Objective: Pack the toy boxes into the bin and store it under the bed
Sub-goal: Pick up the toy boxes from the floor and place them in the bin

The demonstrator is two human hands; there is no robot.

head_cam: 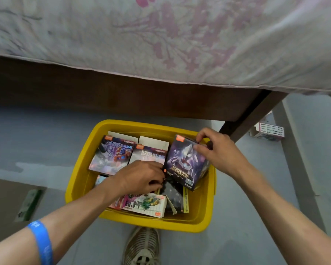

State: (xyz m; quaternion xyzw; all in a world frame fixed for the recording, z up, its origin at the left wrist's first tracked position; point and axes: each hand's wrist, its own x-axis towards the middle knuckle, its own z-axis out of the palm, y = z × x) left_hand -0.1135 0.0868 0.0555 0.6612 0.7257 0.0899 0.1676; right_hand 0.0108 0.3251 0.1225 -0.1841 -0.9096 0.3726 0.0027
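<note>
Right now the right hand (217, 150) pinches the top far corner of a glossy purple toy box (185, 161), fingers curled over its upper edge and thumb pressed to the printed front, so the grip is closed on the cardboard. That box stands tilted against the right-hand wall of the yellow bin (80, 180), its lower corner down among the others. The left hand (141, 177) reaches into the middle of the bin with fingers bent down into the gap beside the purple box; whether it has hold of anything there I cannot tell, since the fingertips are buried among the packs.

Around the hands, the bin is a smooth, rounded-corner plastic tub with a thick rolled rim. Two flat cartons with shiny robot artwork (113, 155) lean side by side along the far wall, their plain white inner flaps sticking up. Near the front edge lies a white box with green figures printed on it (145, 204), and beside it a dark pack with a yellow strip (177, 197), partly hidden.

A blue rubbery wristband (41, 241) circles the left forearm. Below the bin, a mesh-knit shoe (142, 245) points at its near wall. The bin sits on a dull grey floor (46, 134), just in front of the dark wooden bed frame (122, 92), over which hangs a pale, soft sheet with pink floral print (161, 35). Off to the right, past the bed leg, another small white-and-pink box (269, 131) lies on the floor.
</note>
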